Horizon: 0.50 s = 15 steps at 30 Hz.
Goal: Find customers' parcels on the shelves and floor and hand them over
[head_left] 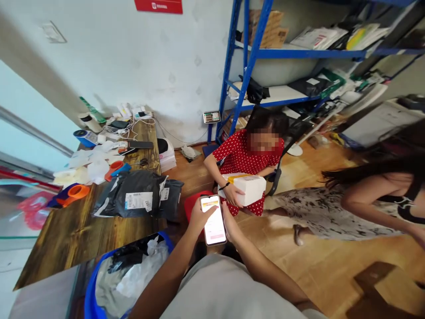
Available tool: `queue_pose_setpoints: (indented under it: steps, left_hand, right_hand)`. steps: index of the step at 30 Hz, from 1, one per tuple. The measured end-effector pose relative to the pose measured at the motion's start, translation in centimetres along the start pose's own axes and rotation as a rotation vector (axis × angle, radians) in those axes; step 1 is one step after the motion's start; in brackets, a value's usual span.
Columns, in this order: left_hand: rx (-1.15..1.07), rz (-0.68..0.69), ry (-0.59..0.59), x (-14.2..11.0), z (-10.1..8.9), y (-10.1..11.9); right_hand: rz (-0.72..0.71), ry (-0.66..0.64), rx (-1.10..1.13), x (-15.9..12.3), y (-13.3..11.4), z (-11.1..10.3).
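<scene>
A smartphone [214, 226] with a lit white screen is held upright in front of my body. My left hand [198, 216] wraps its left side, and the thumb lies over the upper part of the screen. Along the phone's right edge, my right hand [230, 223] grips it too; its fingers are partly hidden behind the phone. Just beyond, a seated person in a red dotted dress [232, 150] holds a white box [254, 188] with yellow tape on their lap.
A wooden table [109, 235] on the left carries dark plastic parcels [133, 188] and orange tape dispensers [78, 192]. Below it stands a blue bin [91, 283] of plastic bags. Blue shelving [312, 54] is behind the seated person. Another person [368, 208] and a cardboard box [401, 290] are at right.
</scene>
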<state>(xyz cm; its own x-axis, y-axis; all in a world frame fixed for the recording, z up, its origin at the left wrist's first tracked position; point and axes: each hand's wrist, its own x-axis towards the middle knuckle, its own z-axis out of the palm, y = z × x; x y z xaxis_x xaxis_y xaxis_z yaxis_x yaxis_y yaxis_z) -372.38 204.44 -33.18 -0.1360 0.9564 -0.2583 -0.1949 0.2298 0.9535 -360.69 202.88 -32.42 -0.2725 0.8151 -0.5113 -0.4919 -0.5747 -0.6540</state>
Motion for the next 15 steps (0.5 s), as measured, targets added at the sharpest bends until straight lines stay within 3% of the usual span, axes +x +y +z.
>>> queue_pose_setpoints:
  steps: [7,15]
  left_hand:
    - [-0.068,-0.093,-0.116,-0.3,-2.4,-0.5]
    - [-0.163,-0.161,-0.297,-1.3,-3.1,-0.1]
  right_hand:
    - [-0.080,0.099,0.059,-1.4,2.8,2.7]
    - [-0.184,0.191,0.091,-3.2,3.9,2.9]
